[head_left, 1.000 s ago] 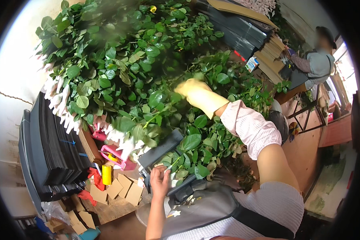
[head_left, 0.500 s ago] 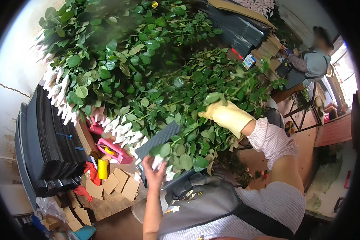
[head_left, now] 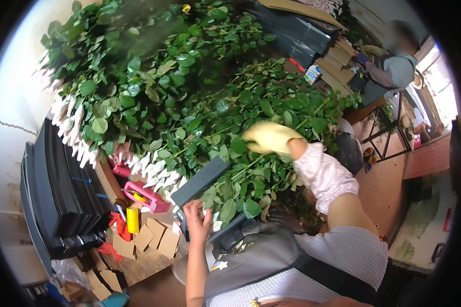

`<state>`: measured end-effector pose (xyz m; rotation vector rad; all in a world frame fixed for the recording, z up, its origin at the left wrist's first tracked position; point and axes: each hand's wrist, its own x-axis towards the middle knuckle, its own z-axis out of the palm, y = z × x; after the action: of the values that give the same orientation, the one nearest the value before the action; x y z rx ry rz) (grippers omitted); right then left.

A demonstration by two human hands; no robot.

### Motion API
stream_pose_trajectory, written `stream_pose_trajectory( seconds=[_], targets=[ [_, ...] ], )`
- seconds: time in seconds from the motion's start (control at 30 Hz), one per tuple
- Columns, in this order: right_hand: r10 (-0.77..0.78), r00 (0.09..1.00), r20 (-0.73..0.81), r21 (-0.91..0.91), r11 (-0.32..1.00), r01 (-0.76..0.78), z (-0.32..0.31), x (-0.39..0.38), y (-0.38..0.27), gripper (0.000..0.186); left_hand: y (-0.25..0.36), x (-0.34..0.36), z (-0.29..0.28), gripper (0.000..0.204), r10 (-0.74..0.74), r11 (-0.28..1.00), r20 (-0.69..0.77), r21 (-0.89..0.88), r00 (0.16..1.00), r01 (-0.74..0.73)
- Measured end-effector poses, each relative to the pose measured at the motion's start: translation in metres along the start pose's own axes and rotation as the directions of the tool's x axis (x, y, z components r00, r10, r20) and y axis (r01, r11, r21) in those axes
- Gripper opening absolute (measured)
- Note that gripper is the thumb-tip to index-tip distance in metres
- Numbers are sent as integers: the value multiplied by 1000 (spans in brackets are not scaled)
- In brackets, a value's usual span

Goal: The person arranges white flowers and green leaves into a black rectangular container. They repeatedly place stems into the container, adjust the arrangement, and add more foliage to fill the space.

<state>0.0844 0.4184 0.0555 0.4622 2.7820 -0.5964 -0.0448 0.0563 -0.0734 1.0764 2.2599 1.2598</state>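
Rose stems point(head_left: 251, 166) with dense green leaves lie in a heap in front of me, their heads wrapped in white sleeves point(head_left: 159, 171) toward the left. My bare left hand point(head_left: 195, 220) is at the near end of a dark grey ribbed sheet point(head_left: 202, 179), beside a few white-sleeved heads. Its fingers point up with the thumb apart, and I see nothing gripped. My right hand point(head_left: 271, 138), in a pale yellow glove, is over the leaves and stems to the right of the sheet. Motion blurs it, and its fingertips are partly lost among the leaves.
Black sheets point(head_left: 69, 179) stand stacked at left. A pink tape dispenser point(head_left: 151, 199), a yellow roll point(head_left: 132, 220) and brown cardboard pieces point(head_left: 153, 235) are on the table. A small carton point(head_left: 312, 75) stands beyond the leaves. Another person point(head_left: 399, 69) is at far right.
My gloved right hand has moved a little left over the leaves. The left hand stays by the grey sheet, its fingers further apart from the white-sleeved head. The view has shifted slightly.
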Motion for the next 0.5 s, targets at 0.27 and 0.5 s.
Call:
stream_pose_trajectory(
  seconds=[0.27, 0.5],
  targets=[
    [208, 918, -339, -344, 880, -327, 82, 143, 39, 27, 2, 13, 8, 43, 106, 994, -9, -34, 994, -106],
    [-441, 641, -627, -338, 897, 287, -49, 17, -28, 37, -33, -10, 24, 59, -137, 982, -26, -133, 990, 132]
  ],
)
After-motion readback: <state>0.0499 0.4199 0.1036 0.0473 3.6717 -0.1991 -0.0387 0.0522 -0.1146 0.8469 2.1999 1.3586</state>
